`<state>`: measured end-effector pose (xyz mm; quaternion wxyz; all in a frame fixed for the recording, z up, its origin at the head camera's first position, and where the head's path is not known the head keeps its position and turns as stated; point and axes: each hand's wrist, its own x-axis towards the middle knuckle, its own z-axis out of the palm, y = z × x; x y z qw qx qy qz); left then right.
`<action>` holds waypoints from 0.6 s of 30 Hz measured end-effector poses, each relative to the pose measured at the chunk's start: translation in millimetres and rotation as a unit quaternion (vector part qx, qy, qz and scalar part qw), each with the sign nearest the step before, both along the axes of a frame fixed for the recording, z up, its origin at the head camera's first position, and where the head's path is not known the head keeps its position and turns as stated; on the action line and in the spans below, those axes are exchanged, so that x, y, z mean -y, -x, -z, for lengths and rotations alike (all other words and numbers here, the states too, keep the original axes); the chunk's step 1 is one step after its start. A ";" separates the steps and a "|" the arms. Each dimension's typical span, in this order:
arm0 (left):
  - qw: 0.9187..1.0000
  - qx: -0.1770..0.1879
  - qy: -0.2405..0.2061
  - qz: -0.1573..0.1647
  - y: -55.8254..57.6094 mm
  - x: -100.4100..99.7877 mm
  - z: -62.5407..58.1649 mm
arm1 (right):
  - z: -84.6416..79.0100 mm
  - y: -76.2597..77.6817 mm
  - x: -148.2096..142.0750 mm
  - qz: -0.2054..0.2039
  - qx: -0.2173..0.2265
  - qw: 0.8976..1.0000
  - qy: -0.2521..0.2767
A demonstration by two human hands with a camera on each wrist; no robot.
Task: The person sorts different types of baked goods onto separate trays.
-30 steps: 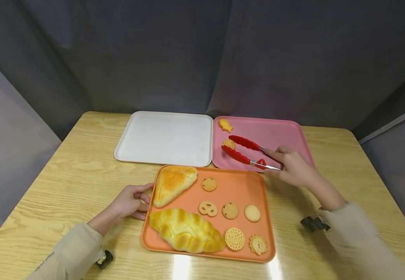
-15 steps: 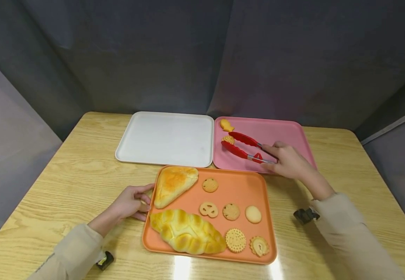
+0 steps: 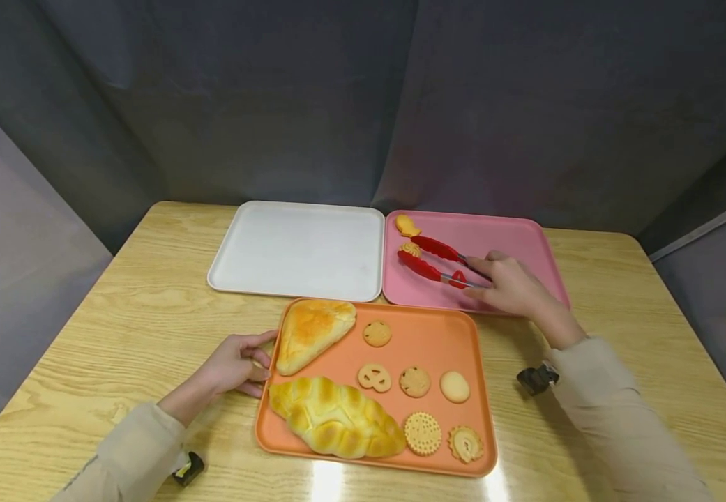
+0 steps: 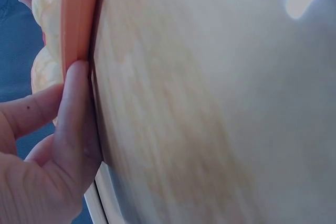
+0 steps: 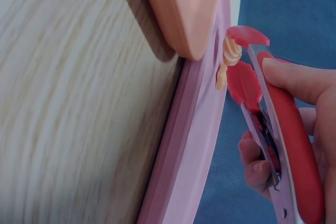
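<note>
My right hand [image 3: 508, 282] grips metal tongs [image 3: 428, 267] with red scalloped tips, over the pink tray [image 3: 494, 233]. A round swirl cookie [image 3: 410, 248] sits between the tips, at the tray's left side; how firmly they press it cannot be told. Just behind it lies a fish-shaped cracker [image 3: 407, 225]. In the right wrist view, the thumb lies on the red handle [image 5: 294, 150] and the fingers wrap behind. My left hand [image 3: 235, 362] rests its fingers against the left side of the orange tray [image 3: 438, 328]. In the left wrist view, a fingertip [image 4: 79, 74] touches the tray's outer wall.
The orange tray carries a triangular bread [image 3: 312, 333], a braided loaf [image 3: 337, 418] and several cookies, including a pretzel-shaped one [image 3: 374, 377]. A white tray [image 3: 300, 247] adjoins the pink one. A dark curtain [image 3: 275, 104] hangs behind the wooden table [image 3: 118, 328].
My right hand has shifted slightly left and away from me with the tongs. The swirl cookie has moved a little toward the fish-shaped cracker. My left hand has stayed at the orange tray.
</note>
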<state>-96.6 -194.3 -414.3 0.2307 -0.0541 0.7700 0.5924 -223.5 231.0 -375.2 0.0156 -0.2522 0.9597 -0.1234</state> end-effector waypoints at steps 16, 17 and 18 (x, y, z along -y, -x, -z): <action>1.000 -0.003 0.001 0.002 -0.5 -0.6 0.8 | 4.1 5.1 8.0 0.020 0.029 0.999 -0.001; 1.000 -0.003 0.002 0.003 -0.7 -0.7 0.9 | 4.3 5.1 8.0 0.020 0.031 0.999 -0.001; 1.000 -0.003 0.003 0.003 -0.8 -0.7 1.0 | 4.3 5.0 8.0 0.020 0.033 0.999 0.000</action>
